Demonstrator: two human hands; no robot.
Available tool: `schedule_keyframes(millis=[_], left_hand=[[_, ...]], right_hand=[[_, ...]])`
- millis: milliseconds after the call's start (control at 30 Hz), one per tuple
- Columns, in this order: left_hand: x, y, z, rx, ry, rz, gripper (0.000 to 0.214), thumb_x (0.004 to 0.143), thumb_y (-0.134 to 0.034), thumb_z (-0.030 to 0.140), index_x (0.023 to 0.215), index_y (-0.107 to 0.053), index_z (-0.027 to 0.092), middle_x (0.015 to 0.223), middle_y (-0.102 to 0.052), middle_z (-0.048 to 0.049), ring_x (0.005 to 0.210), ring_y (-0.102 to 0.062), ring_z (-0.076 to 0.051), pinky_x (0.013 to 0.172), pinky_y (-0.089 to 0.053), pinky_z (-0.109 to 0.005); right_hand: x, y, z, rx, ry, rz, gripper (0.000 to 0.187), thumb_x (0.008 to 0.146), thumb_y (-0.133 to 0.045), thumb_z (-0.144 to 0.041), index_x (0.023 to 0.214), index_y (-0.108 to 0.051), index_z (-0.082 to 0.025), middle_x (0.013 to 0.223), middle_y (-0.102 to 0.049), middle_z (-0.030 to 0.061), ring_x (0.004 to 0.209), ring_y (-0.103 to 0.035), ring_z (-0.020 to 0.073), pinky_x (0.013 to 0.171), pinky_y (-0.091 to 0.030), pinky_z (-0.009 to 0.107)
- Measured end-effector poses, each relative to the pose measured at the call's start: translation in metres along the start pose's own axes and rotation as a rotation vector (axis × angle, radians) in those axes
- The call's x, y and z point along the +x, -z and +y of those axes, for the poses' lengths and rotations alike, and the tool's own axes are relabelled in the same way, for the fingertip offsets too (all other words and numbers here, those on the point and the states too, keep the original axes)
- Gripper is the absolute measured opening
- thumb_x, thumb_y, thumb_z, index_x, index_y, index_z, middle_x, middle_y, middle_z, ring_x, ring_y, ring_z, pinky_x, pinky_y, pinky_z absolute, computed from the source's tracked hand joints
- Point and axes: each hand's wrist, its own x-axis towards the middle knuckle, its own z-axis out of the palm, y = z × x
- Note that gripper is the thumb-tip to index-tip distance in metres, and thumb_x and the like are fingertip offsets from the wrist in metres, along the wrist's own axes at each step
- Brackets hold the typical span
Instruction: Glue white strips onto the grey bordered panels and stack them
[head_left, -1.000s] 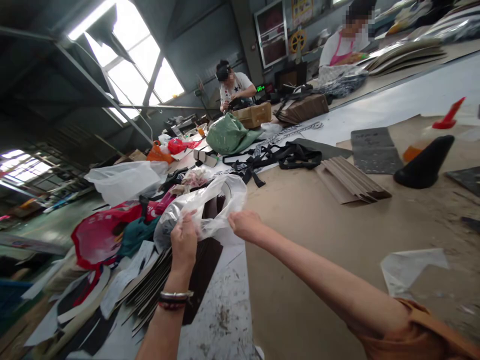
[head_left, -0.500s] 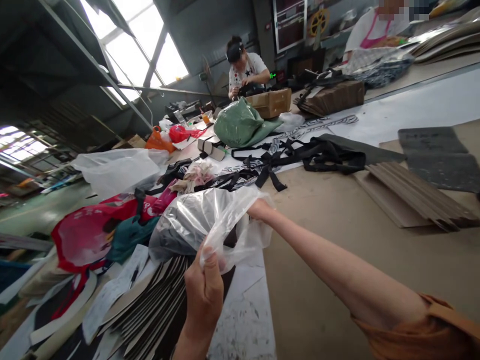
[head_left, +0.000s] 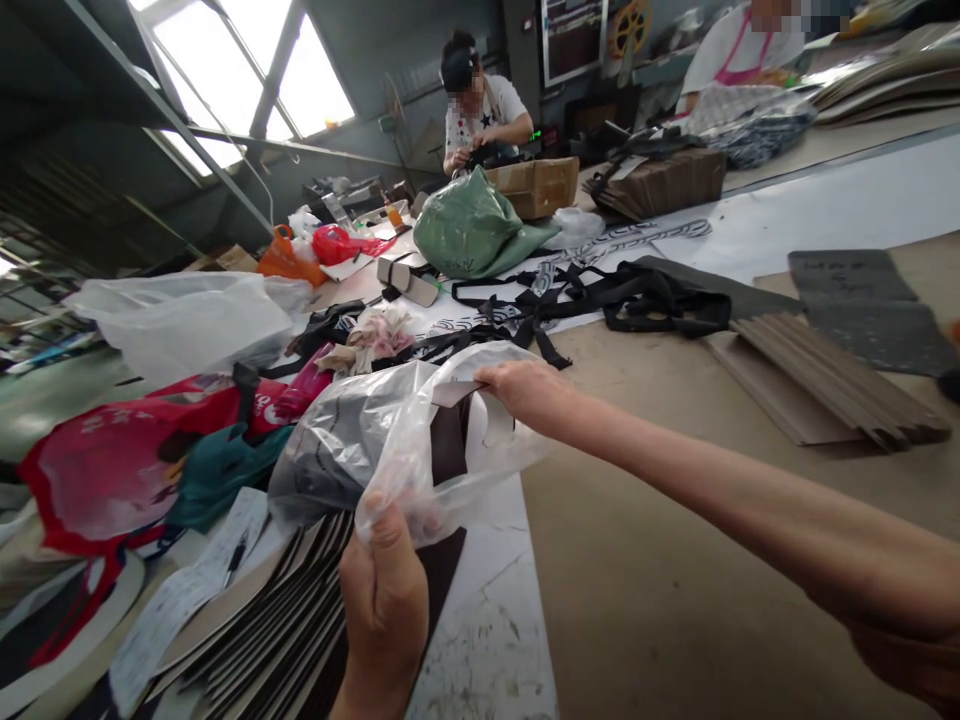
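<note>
A clear plastic bag (head_left: 341,425) lies on its side before me, with dark flat pieces showing through it. My left hand (head_left: 386,590) pinches the near edge of its mouth between thumb and fingers. At the opening, my right hand (head_left: 525,395) is closed on the edge of a flat grey-brown piece (head_left: 454,392). A dark brown panel (head_left: 448,440) and something white show just inside the mouth. Below the bag, beside my left hand, a fanned stack of dark-edged sheets (head_left: 277,610) rests on the table.
Black straps (head_left: 630,300) lie beyond the bag, near a green bag (head_left: 472,230) and a cardboard box (head_left: 536,187). Brown folded panels (head_left: 832,385) are at the right. A red bag (head_left: 112,460) and teal cloth (head_left: 225,475) lie left. Two people work across the table.
My right hand has come partly out of the bag's mouth, and a flat piece now shows at its fingertips. My left hand still grips the edge, and the mouth looks wider.
</note>
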Motion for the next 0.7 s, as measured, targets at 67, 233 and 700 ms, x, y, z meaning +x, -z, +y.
schedule_keyframes(millis=[67,233,700], left_hand=[[-0.001,-0.001,0.0,-0.034,0.028,0.009,0.057,0.084,-0.031,0.062,0.074,-0.062,0.015,0.08,-0.067,-0.0074,0.08,-0.061,-0.02,0.077,-0.048,-0.03],[0.001,0.001,0.003,-0.158,0.114,0.043,0.054,0.085,-0.033,0.059,0.091,-0.063,0.014,0.086,-0.067,-0.0061,0.088,-0.061,-0.021,0.082,-0.047,-0.03],[-0.008,0.013,-0.003,0.089,-0.036,-0.012,0.061,0.084,-0.033,0.06,0.095,-0.066,0.01,0.09,-0.07,-0.0106,0.09,-0.064,-0.024,0.076,-0.051,-0.032]], right_hand=[[-0.005,0.013,-0.005,-0.112,0.058,0.072,0.029,0.089,-0.043,-0.019,0.112,-0.06,-0.025,0.101,-0.063,0.0053,0.081,-0.061,0.0218,0.062,-0.042,0.028],[-0.02,0.013,-0.001,-0.287,0.414,0.088,0.034,0.088,-0.043,-0.01,0.119,-0.054,-0.02,0.108,-0.062,0.0089,0.081,-0.061,0.02,0.058,-0.04,0.026],[0.016,-0.07,-0.008,0.046,0.455,0.09,0.026,0.086,-0.044,-0.004,0.104,-0.061,-0.01,0.102,-0.064,0.0171,0.096,-0.06,0.0241,0.081,-0.046,0.036]])
